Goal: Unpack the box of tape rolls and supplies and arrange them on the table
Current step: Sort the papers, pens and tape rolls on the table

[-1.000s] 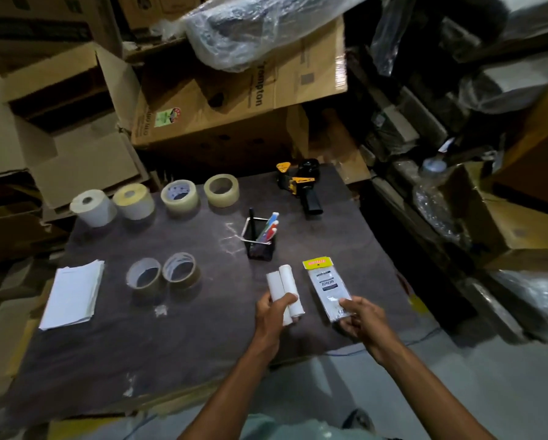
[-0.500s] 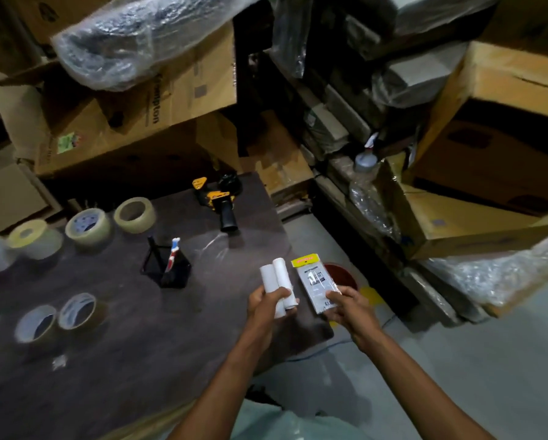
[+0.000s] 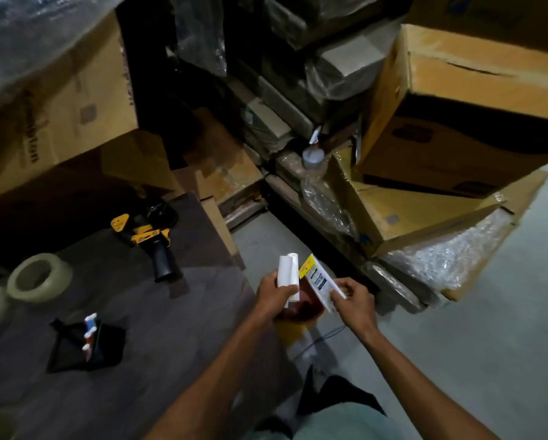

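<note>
From the head view, the left hand (image 3: 274,293) grips two white paper rolls (image 3: 287,277) and the right hand (image 3: 352,296) pinches a small yellow-topped packet (image 3: 317,282), both held just past the table's (image 3: 177,328) right edge, over the floor. On the table lie a tape dispenser (image 3: 145,233) far, tape rolls (image 3: 39,277) left and a black pen holder (image 3: 85,344) near; most looks unpacked, these two items remain unplaced.

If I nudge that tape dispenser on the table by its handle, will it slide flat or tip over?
Probably slides or pivots rather than tips: the tape dispenser lies on its side on the table. Its black handle sticks out toward you, so a push there would likely swing it round. It looks rigid, with yellow plates, and moderately heavy for its size.
</note>
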The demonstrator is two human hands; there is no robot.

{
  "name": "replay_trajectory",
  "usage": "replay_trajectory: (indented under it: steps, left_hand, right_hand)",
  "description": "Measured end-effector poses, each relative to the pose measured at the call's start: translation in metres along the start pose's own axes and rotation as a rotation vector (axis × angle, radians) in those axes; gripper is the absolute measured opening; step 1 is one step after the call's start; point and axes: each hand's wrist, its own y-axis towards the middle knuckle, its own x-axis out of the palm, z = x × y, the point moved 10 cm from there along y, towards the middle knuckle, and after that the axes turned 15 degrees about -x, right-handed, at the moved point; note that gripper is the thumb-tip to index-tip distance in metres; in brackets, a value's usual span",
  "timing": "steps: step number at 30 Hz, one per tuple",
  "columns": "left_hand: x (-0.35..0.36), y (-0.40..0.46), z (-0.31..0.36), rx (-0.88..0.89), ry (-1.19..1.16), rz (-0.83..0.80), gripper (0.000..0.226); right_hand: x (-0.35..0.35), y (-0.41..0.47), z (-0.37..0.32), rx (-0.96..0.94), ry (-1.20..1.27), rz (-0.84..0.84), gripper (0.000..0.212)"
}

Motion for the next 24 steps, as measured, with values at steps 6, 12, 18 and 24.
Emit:
replay_trajectory:
  steps: [6,12,18,24]
  left_hand:
    - [0.029,0.040,0.017,0.142,0.354,0.095,0.075]
    - [0.069,0.115,-0.009,0.183,1.100,0.206,0.053]
    - [0.092,0.197,-0.043,0.180,1.359,0.214,0.047]
    - [0.114,0.259,-0.078,0.190,1.389,0.242,0.043]
  right_hand:
    - [0.029,0.059,0.043,-0.040,-0.191,-0.175,0.016]
    - [0.064,0.105,0.093,-0.075,-0.366,-0.333,0.019]
    - [0.111,0.138,0.153,-0.095,-0.560,-0.470,0.017]
    - [0.154,0.160,0.204,-0.124,-0.626,-0.602,0.014]
